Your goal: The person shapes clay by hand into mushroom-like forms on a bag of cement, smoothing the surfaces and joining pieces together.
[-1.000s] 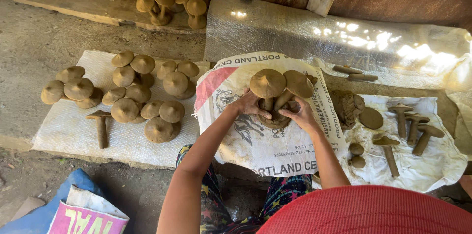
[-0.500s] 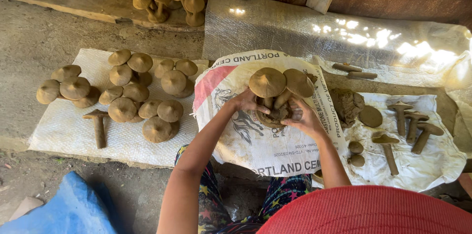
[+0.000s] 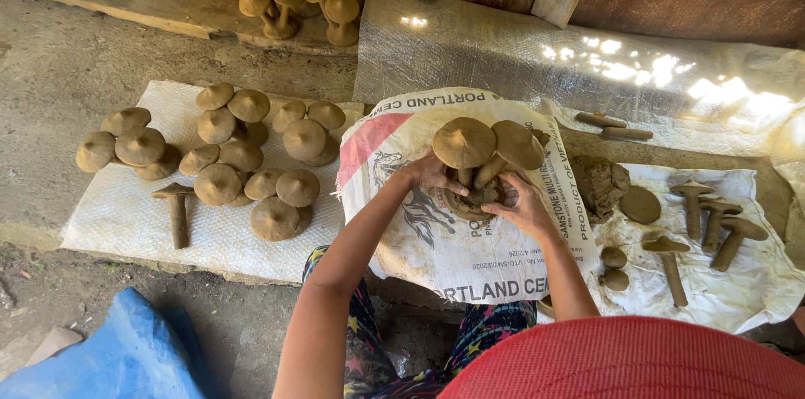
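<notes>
Hands pressing a clay mushroom cluster (image 3: 480, 166) on a printed sack (image 3: 436, 240).
Head view: left hand (image 3: 429, 174) and right hand (image 3: 521, 206) cup its base from either side; finished clusters (image 3: 222, 160) lie left of them, loose stems (image 3: 708, 219) and clay lump (image 3: 599, 185) right, unassembled.

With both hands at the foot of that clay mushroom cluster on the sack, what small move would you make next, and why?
Probably press the soft clay in around the stems. The left hand and right hand both cup the base of the mushroom cluster on the printed sack, and the two caps lean apart on thin stems, so the joint likely needs firming.
</notes>
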